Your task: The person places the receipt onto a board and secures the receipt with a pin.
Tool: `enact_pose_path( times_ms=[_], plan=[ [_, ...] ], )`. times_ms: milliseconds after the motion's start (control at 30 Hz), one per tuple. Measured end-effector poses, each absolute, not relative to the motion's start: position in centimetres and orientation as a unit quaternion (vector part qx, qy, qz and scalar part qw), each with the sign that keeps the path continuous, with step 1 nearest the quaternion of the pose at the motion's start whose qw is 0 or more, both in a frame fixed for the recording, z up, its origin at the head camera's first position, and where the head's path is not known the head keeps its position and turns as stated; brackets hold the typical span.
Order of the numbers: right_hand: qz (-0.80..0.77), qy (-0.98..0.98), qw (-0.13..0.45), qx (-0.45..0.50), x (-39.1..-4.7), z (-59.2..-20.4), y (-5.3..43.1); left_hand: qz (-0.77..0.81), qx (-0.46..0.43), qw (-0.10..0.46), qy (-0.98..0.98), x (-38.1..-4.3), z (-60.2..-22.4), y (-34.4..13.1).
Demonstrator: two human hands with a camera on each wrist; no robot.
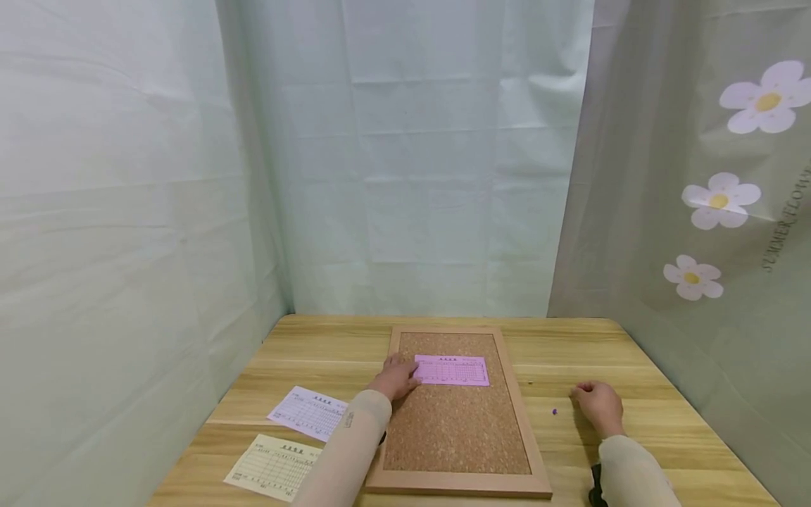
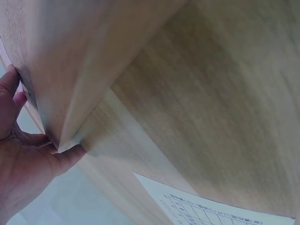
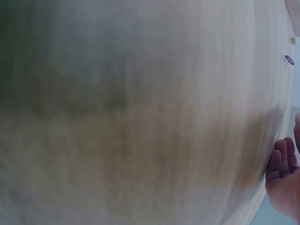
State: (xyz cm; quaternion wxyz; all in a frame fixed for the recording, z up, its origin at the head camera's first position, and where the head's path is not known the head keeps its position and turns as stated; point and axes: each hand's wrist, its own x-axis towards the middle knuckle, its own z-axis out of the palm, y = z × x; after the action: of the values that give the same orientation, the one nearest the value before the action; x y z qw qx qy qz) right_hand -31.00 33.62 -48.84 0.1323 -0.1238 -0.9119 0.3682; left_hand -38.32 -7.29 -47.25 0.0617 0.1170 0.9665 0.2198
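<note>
A cork board (image 1: 457, 436) in a wooden frame lies on the table. On its upper part rests a pink printed slip (image 1: 451, 370). My left hand (image 1: 394, 379) lies over the board's left frame, its fingertips touching the slip's left end; the left wrist view shows its fingers (image 2: 9, 80) at the board's edge. To the right of the board my right hand (image 1: 598, 406) rests low at the tabletop with fingers bent. Whether it pinches something small is hidden. Beside it lies a purple thumbtack (image 1: 554, 411), also seen in the right wrist view, point (image 3: 289, 60) down.
Left of the board lie a white-lilac printed slip (image 1: 310, 412) and a yellow printed slip (image 1: 274, 465), partly under my left sleeve. A tiny greenish tack-like piece (image 1: 530, 382) lies by the board's right side. Curtains (image 1: 431, 176) enclose the wooden table (image 1: 329, 345).
</note>
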Motion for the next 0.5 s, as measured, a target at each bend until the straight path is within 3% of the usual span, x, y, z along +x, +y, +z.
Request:
enact_pose_path(
  times_ms=[500],
  plan=[
    [0.387,-0.901,0.161,-0.113,-32.0,-48.6,32.5,0.22,0.105,0.065,0.968,-38.6,-47.5,-7.2]
  ],
)
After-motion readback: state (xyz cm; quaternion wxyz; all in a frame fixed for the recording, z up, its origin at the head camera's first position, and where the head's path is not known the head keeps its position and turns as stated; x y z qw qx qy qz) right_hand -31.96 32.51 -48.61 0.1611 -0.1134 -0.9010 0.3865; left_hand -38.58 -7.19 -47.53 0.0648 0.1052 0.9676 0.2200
